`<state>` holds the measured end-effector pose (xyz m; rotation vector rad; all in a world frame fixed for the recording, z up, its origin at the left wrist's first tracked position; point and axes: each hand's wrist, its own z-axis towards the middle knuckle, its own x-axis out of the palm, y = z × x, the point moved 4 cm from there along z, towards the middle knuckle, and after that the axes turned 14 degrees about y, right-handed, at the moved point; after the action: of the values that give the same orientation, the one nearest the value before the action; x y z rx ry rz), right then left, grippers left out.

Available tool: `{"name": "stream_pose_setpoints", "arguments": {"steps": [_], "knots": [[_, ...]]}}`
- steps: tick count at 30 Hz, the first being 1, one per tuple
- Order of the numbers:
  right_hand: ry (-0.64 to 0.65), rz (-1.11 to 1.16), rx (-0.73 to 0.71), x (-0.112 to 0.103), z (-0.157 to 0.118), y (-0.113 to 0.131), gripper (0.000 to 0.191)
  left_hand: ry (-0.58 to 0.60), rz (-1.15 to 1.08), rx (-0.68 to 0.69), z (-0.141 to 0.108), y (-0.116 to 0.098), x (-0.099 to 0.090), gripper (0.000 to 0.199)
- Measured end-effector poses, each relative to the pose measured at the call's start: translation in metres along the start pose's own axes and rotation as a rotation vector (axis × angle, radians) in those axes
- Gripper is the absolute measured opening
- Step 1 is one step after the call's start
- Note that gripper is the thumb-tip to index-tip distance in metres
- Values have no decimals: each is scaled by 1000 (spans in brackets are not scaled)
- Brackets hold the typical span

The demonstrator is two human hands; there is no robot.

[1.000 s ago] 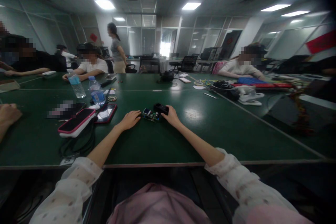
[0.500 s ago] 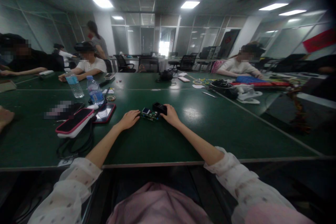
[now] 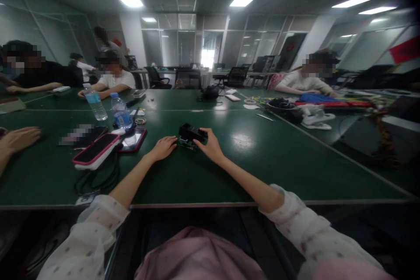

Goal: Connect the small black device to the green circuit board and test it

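My right hand (image 3: 210, 145) grips a small black case (image 3: 190, 132) between thumb and fingers. The case is over a green circuit board (image 3: 187, 143), covering most of it; only the board's near edge shows. Whether the two touch cannot be made out. My left hand (image 3: 165, 147) lies on the green table just left of the board, fingers stretched out, holding nothing.
Left on the green table (image 3: 229, 183) are a red-edged phone (image 3: 96, 148), a tablet (image 3: 134, 140), cables and two water bottles (image 3: 96, 103) (image 3: 120, 111). Another person's hand (image 3: 21, 139) rests at far left. A pen (image 3: 265, 117) and a white stand (image 3: 316, 117) are right. People sit across.
The black case in my right hand has moved left, from beside the board to over it. My left hand has stayed nearly still. The other person's hand at far left reaches further in.
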<state>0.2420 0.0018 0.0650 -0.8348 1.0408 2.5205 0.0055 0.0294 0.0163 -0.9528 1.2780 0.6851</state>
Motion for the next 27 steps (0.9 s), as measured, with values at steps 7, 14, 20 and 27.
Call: {"name": "stream_pose_setpoints", "arguments": {"steps": [7, 14, 20, 27], "knots": [[69, -72, -45, 7, -1, 0, 46, 4, 0, 12, 2, 2, 1, 46], [147, -80, -5, 8, 0, -13, 45, 2, -6, 15, 0, 0, 0, 47], [347, -26, 28, 17, -1, -28, 53, 9, -29, 11, -2, -3, -3, 47], [321, 8, 18, 17, -2, -28, 45, 15, -26, 5, -4, -5, -5, 47]]}}
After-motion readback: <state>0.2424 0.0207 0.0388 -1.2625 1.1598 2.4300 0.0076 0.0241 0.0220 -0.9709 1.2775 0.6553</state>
